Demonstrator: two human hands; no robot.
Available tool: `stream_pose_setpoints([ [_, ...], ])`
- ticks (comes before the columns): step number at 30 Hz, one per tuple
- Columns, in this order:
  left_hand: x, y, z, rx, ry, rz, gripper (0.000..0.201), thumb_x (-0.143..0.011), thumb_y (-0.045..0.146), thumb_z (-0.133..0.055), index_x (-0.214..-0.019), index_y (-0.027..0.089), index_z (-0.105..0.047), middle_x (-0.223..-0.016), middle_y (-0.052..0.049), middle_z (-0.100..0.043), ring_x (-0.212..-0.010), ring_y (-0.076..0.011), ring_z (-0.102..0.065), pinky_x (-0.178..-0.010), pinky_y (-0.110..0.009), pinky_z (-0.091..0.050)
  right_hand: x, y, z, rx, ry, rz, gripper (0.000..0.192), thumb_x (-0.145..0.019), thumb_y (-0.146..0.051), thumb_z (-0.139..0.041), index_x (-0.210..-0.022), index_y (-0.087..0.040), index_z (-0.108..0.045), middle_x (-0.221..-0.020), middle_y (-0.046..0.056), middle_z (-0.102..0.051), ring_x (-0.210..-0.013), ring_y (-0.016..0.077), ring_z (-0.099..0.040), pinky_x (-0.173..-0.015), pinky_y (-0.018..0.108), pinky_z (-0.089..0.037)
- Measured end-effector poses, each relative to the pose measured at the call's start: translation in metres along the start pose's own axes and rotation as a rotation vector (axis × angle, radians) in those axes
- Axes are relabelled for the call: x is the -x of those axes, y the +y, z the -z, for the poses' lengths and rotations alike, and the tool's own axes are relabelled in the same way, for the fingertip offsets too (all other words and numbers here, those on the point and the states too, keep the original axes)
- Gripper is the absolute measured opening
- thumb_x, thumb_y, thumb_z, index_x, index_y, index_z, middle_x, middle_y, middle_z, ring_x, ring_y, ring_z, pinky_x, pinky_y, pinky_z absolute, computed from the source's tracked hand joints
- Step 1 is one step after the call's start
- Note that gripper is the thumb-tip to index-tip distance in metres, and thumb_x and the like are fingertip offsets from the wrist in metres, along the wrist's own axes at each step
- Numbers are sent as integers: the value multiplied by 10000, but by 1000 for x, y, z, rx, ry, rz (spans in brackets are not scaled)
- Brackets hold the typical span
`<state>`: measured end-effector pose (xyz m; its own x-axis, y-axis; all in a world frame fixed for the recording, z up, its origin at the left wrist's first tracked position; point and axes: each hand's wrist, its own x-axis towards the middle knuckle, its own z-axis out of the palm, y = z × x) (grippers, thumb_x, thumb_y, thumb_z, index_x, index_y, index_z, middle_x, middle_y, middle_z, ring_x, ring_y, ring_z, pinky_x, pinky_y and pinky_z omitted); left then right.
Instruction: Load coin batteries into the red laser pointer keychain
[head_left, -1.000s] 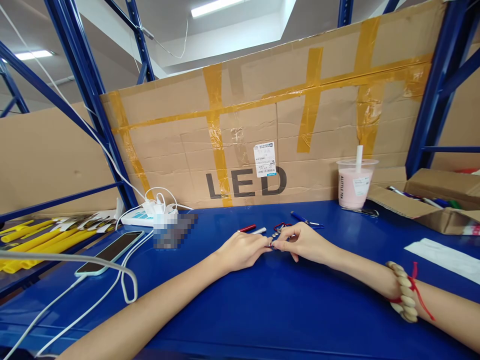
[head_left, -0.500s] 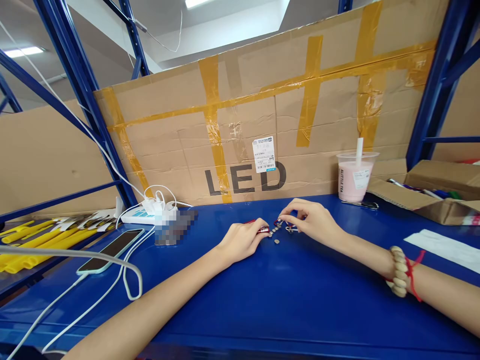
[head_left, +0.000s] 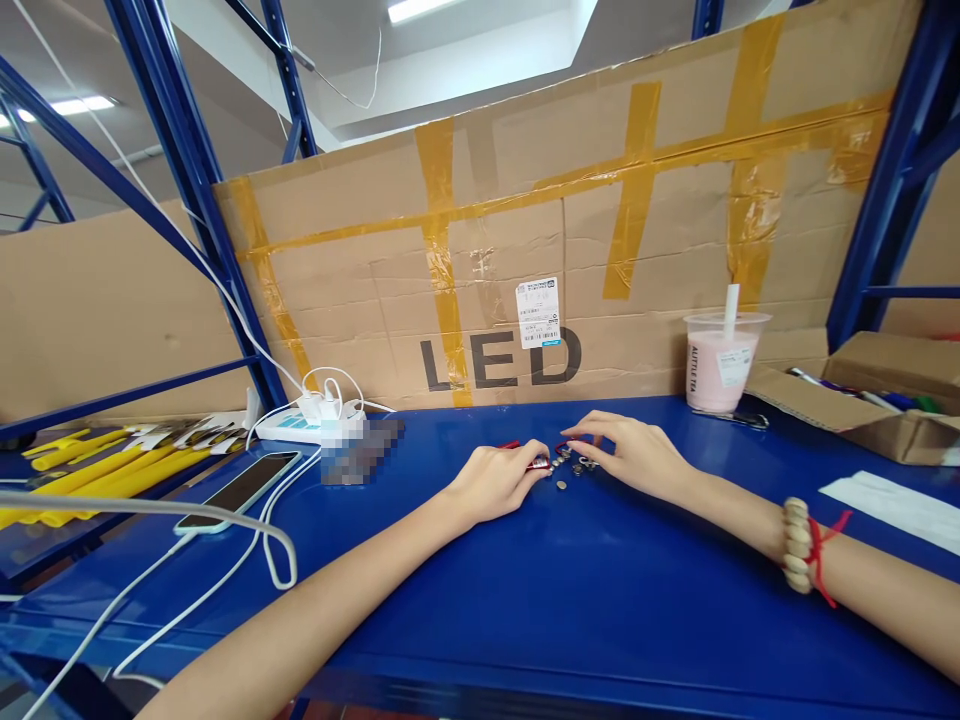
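My left hand [head_left: 499, 485] rests on the blue tabletop, fingers closed round a small shiny red object with a silvery end [head_left: 538, 463]. Just right of it lie several small silvery discs [head_left: 561, 485], some in a loose cluster between my hands. My right hand [head_left: 637, 455] reaches in from the right with thumb and fingertips drawn close together. At those fingertips a small red piece [head_left: 561, 448] shows; whether it is gripped is hard to make out. Beneath the right hand lie small dark and metallic parts [head_left: 582, 464], partly covered by the fingers.
A pink drink cup with a straw [head_left: 720, 365] stands at the back right, beside an open cardboard box [head_left: 900, 430] of pens. A white sheet [head_left: 896, 508] lies at right. Left are a phone [head_left: 240, 490], white cables, a power strip [head_left: 285, 425] and yellow tubes [head_left: 127, 480].
The whole view has shifted slightly, moving everything a little to the right. My right fingertips have loosened slightly over the small parts; my left hand keeps its hold.
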<state>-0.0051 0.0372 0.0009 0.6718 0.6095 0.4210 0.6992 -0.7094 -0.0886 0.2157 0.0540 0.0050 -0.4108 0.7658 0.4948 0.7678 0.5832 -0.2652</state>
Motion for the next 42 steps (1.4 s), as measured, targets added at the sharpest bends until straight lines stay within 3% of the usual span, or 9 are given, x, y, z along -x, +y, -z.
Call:
stream_pose_setpoints([
  [4,0,0,1,5,-28,-2,144,-970,305,-420,-1071,216,-471,-1001,1,-698,-855,-180,-689,-696,-240,-511,-1,5,-5,-15,-71,110,340,-892,-434,-430,-1044,-266,-683,-1101,35,-678,-1062,251,-567,-877,400,-434],
  [11,0,2,4,-9,-64,-1,155,-964,295,-438,-1088,210,-475,-1030,-10,-683,-918,-194,-675,-735,-253,-519,-3,11,-10,-39,-139,194,381,-926,-440,-391,-992,-256,-718,-1119,45,-685,-1061,261,-596,-958,458,-392],
  [22,0,2,5,-20,-80,-8,166,-963,306,-444,-1097,215,-478,-1022,-14,-691,-921,-197,-676,-791,-268,-516,-3,5,-14,-35,-62,147,336,-904,-405,-430,-925,-251,-729,-1013,38,-721,-991,242,-626,-892,411,-467],
  [27,0,1,4,-14,-72,-14,151,-962,288,-449,-1095,224,-482,-1052,0,-683,-926,-185,-672,-798,-259,-511,-2,3,-11,12,42,52,260,-865,-368,-482,-891,-274,-723,-957,14,-727,-917,230,-634,-740,364,-518],
  [35,0,2,5,-15,-72,-2,145,-960,290,-451,-1088,229,-481,-1044,2,-678,-894,-171,-676,-801,-250,-505,-1,0,-9,18,107,-18,183,-802,-376,-565,-872,-298,-716,-842,-8,-717,-667,169,-631,-584,287,-493],
  [42,0,2,6,-15,-77,-6,156,-961,291,-445,-1097,222,-481,-1035,-8,-677,-887,-187,-678,-764,-258,-514,0,-2,-9,-7,100,-9,252,-846,-444,-514,-902,-280,-698,-872,4,-686,-669,154,-607,-554,262,-453],
])
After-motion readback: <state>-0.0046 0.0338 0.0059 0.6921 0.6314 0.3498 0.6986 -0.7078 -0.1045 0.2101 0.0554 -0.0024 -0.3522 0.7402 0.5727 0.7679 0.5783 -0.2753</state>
